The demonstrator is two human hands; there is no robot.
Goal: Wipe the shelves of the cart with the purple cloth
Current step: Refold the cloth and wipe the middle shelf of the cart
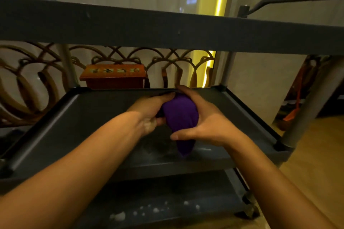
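Note:
A dark grey three-shelf cart fills the view. Both my hands reach over its middle shelf (78, 117). The purple cloth (179, 117) is bunched up between them, its lower end hanging down to the shelf surface. My left hand (150, 109) grips the cloth's left side, with pale foam or residue on the wrist. My right hand (202, 115) cups the cloth from the right, thumb across its lower part. The top shelf (167, 26) runs overhead. The bottom shelf (158, 208) carries white specks and foam.
Behind the cart stand an ornate curved metal railing (28, 80) and a wooden box (113, 76). Grey cart posts rise at the right (305, 109). A wooden floor (312, 154) lies to the right, with an orange object (290, 115) beyond it.

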